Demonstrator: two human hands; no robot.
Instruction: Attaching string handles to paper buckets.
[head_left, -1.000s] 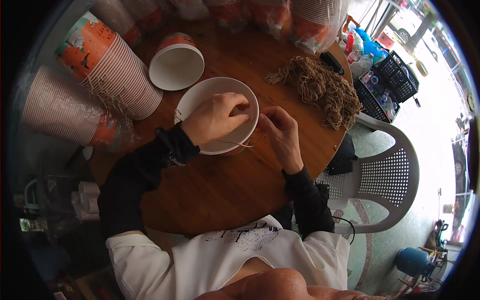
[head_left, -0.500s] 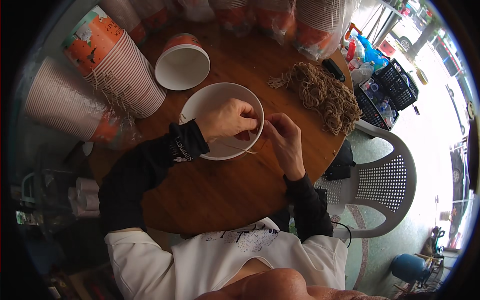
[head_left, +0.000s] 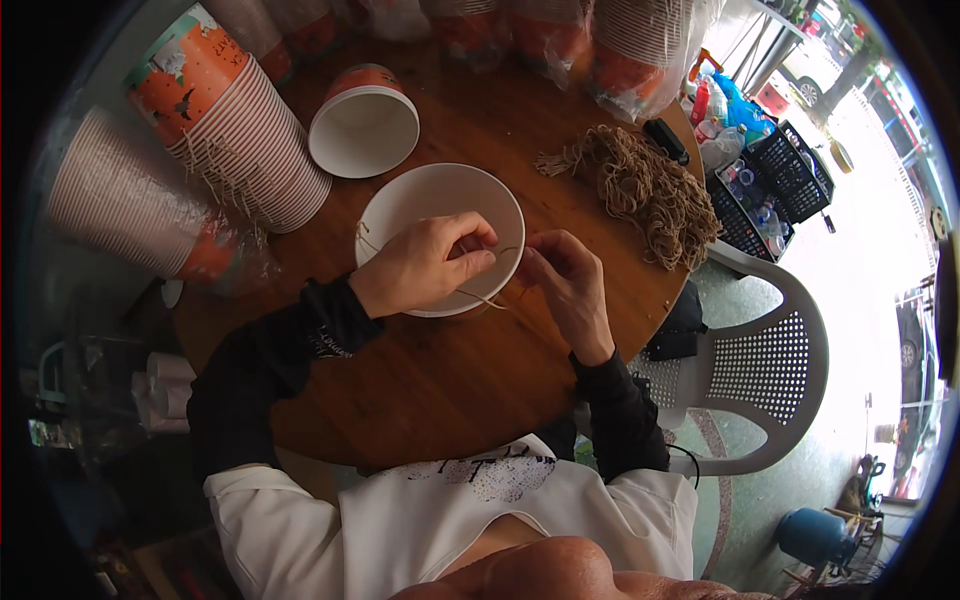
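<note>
A white-lined paper bucket [head_left: 395,205] stands upright on the table, its mouth facing up. Inside its mouth is my left hand [head_left: 430,262], fingers curled, with a thin twine string [head_left: 506,250] running from the fingertips toward the right rim. My right hand [head_left: 572,285] is at the outside of that rim, thumb and fingers pinched together on the string; its fingertips are partly hidden. A loose string end [head_left: 482,298] hangs over the near rim. Another bit of twine shows at the left rim.
A heap of brown twine [head_left: 655,195] lies at the right of the table. A second bucket [head_left: 365,138] lies tipped behind. Stacked orange buckets [head_left: 245,130] lean at the left, and bagged stacks [head_left: 640,50] line the back. A grey plastic chair [head_left: 765,365] stands right.
My left hand has drawn back left and slightly down from the right rim, and a strand now shows between the hands. My right hand stays at the rim.
</note>
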